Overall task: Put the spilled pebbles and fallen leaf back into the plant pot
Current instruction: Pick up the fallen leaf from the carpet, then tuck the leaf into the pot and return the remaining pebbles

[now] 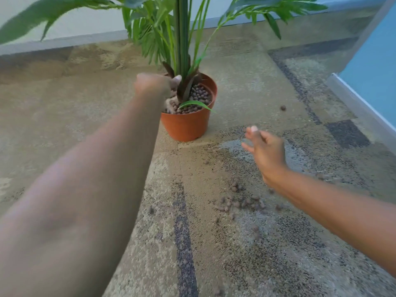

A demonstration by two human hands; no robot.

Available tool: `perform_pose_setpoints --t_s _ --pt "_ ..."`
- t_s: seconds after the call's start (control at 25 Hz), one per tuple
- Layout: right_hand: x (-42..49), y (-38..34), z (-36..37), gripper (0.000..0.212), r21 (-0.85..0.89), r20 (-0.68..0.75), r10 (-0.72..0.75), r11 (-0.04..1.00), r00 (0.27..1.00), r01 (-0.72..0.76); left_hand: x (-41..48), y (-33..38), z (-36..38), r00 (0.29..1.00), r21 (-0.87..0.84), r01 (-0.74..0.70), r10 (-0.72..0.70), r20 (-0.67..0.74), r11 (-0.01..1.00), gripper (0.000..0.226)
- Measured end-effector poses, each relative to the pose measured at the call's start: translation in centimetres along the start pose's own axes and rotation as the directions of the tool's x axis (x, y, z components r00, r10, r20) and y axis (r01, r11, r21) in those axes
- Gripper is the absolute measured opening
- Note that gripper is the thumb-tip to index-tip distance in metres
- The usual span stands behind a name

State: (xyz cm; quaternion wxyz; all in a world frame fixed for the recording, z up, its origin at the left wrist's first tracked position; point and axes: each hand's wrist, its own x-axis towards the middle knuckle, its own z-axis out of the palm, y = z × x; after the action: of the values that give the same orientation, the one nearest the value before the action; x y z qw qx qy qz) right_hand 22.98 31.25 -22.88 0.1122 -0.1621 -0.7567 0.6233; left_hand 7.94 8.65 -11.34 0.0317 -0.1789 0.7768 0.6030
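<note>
**Partly done: pebbles left on the carpet**

Already the plant pot (188,125) stands upright, filled with pebbles, and a leaf (196,104) lies across its rim; spilled pebbles (240,203) remain scattered on the carpet (278,254) near the right arm; the left hand (153,84) is curled over the pot, its contents hidden; the right hand (265,146) hovers loosely open, seemingly empty.

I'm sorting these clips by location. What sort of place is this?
Probably an office or similar commercial interior: patterned carpet tiles cover the floor, a grey skirting board runs along a plain wall, and a blue partition panel stands at right, beside a potted plant.
</note>
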Motion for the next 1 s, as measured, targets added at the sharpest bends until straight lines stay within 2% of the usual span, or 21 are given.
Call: perform_pose_setpoints --t_s 0.08,0.12,0.2,0.24,0.28,0.32,0.36,0.4,0.48,0.52,0.56,0.64,0.68,0.76,0.8,0.88,1.0 --pt "-1.3 0.8 -1.1 0.037 -0.02 0.024 0.008 1.0 1.0 -0.008 1.0 -0.2 0.4 0.997 0.309 -0.073 0.079 -0.008 0.948 0.043" --pt "-1.7 1.0 -1.6 0.04 -0.072 0.029 -0.007 0.997 1.0 0.009 0.7 -0.2 0.5 0.996 0.376 -0.077 0.087 -0.012 0.923 0.039" --pt "-2.9 1.4 -2.7 0.042 -0.26 0.029 -0.068 0.963 0.997 0.074 -1.1 -0.9 0.1 0.978 0.493 -0.181 0.207 0.003 0.851 0.029" --pt "-3.5 2.2 -3.2 0.042 -0.357 0.04 -0.103 0.927 0.994 0.11 -2.5 -1.9 -0.6 0.962 0.466 -0.251 0.273 0.021 0.848 0.02" --pt "-4.3 3.4 -3.7 0.043 -0.455 0.072 -0.119 0.879 0.99 0.139 -4.2 -3.6 -1.7 0.951 0.347 -0.293 0.309 0.01 0.891 0.01" --pt "-5.2 4.7 -4.1 0.049 -0.561 0.136 -0.098 0.813 0.986 0.158 -5.7 -6.1 -2.9 0.947 0.246 -0.291 0.315 -0.065 0.925 0.011" --pt "-6.4 5.8 -4.3 0.058 -0.662 0.222 -0.054 0.725 0.974 0.191 -7.5 -9.1 -3.8 0.939 0.292 -0.288 0.329 -0.1 0.912 0.015" --pt "-7.6 6.8 -4.3 0.066 -0.73 0.311 -0.027 0.633 0.95 0.257 -9.2 -12.6 -4.7 0.935 0.441 -0.269 0.342 -0.093 0.856 0.026" --pt "-8.9 8.0 -3.4 0.075 -0.733 0.493 -0.054 0.512 0.868 0.448 -12.2 -19.4 -5.7 0.968 0.778 -0.11 0.243 -0.056 0.619 0.059" --pt "-9.2 8.3 -2.6 0.077 -0.694 0.57 -0.086 0.482 0.817 0.535 -13.5 -22.1 -6.0 0.988 0.849 -0.043 0.15 -0.043 0.527 0.072" --pt "-9.4 8.4 -1.5 0.077 -0.653 0.634 -0.106 0.457 0.766 0.604 -14.6 -24.3 -5.9 0.996 0.874 -0.027 0.087 -0.018 0.484 0.076" --pt "-9.6 8.3 0.8 0.074 -0.564 0.754 -0.121 0.384 0.645 0.731 -16.5 -26.9 -5.3 0.993 0.874 -0.099 0.104 0.056 0.475 0.071" --pt "-9.8 8.3 1.8 0.07 -0.516 0.803 -0.129 0.339 0.582 0.787 -17.2 -27.5 -4.8 0.982 0.845 -0.161 0.17 0.085 0.51 0.065" --pt "-9.6 8.2 2.4 0.055 -0.438 0.848 -0.174 0.302 0.501 0.847 -18.5 -27.6 -3.4 0.949 0.775 -0.266 0.297 0.106 0.573 0.051" --pt "-9.3 8.2 2.0 0.045 -0.395 0.849 -0.236 0.309 0.472 0.865 -19.3 -27.3 -2.6 0.936 0.75 -0.298 0.335 0.108 0.591 0.057" --pt "-8.5 8.3 0.5 0.03 -0.33 0.818 -0.383 0.296 0.428 0.896 -20.4 -27.2 -1.2 0.916 0.711 -0.345 0.385 0.113 0.612 0.073" --pt "-7.4 8.1 -2.3 0.025 -0.377 0.793 -0.405 0.262 0.455 0.889 -20.4 -26.2 -0.5 0.94 0.681 -0.218 0.338 -0.047 0.699 0.062"
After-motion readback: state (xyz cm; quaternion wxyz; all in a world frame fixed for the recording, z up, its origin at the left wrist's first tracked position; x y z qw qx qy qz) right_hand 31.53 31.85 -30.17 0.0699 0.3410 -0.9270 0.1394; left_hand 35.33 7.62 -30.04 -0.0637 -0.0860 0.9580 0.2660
